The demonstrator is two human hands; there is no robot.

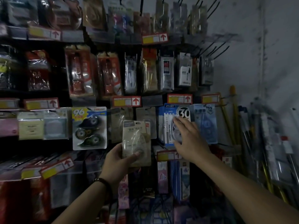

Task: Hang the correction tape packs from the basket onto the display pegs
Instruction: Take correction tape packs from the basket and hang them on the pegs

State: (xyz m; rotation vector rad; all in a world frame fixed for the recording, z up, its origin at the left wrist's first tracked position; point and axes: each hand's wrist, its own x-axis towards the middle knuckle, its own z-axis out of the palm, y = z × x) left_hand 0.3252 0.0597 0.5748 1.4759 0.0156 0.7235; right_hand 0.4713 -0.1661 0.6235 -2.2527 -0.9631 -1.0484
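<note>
— Quickly, hands?
— My left hand is curled round a beige correction tape pack, thumb on its front, just before the hanging beige row. My right hand is flat, fingers straight, pressing the hanging blue pack. No basket in view.
— Risk?
— Dim light, peg tip hidden: I could miss the hang hole, or knock the blue pack loose.

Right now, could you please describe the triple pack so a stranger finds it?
On the display wall, look left of the beige pack in the left hand. The triple pack hangs there: only it shows a big 96 over black tapes.
</note>
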